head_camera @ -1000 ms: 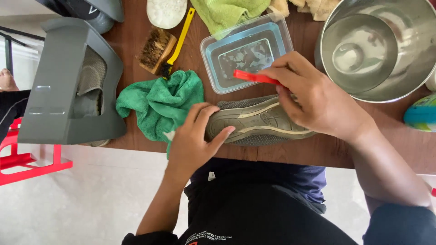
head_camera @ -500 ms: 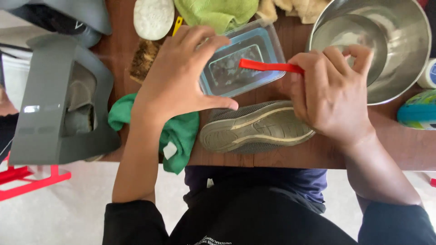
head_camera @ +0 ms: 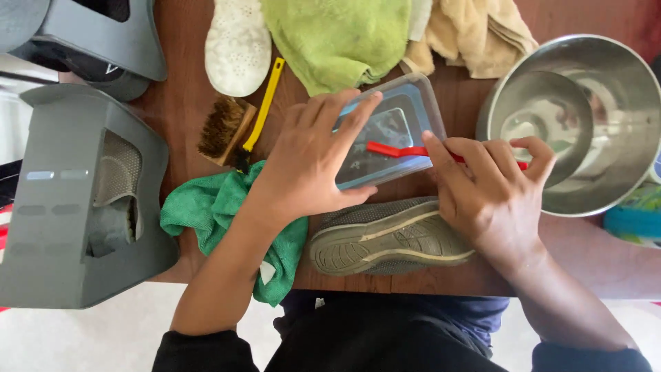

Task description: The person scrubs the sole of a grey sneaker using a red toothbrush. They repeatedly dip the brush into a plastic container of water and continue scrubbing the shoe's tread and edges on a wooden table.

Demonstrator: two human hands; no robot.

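A grey shoe [head_camera: 389, 238] lies sole-up near the front edge of the wooden table [head_camera: 182, 41]. Just behind it sits a clear rectangular plastic container [head_camera: 396, 127] with a blue rim. My left hand [head_camera: 310, 162] rests on the container's left side, fingers spread over its edge. My right hand [head_camera: 492, 196] grips a thin red brush [head_camera: 399, 149] whose tip reaches into the container.
A green cloth [head_camera: 206, 210] lies left of the shoe. A wooden brush [head_camera: 224, 131], a yellow-handled brush [head_camera: 265, 103], a white insole [head_camera: 237, 48], lime [head_camera: 341, 38] and tan [head_camera: 475, 34] cloths sit behind. A steel bowl [head_camera: 606, 110] stands right, a grey machine [head_camera: 76, 200] left.
My left hand left the shoe and came down onto the container. My right hand carried the red brush from over the shoe to the container.
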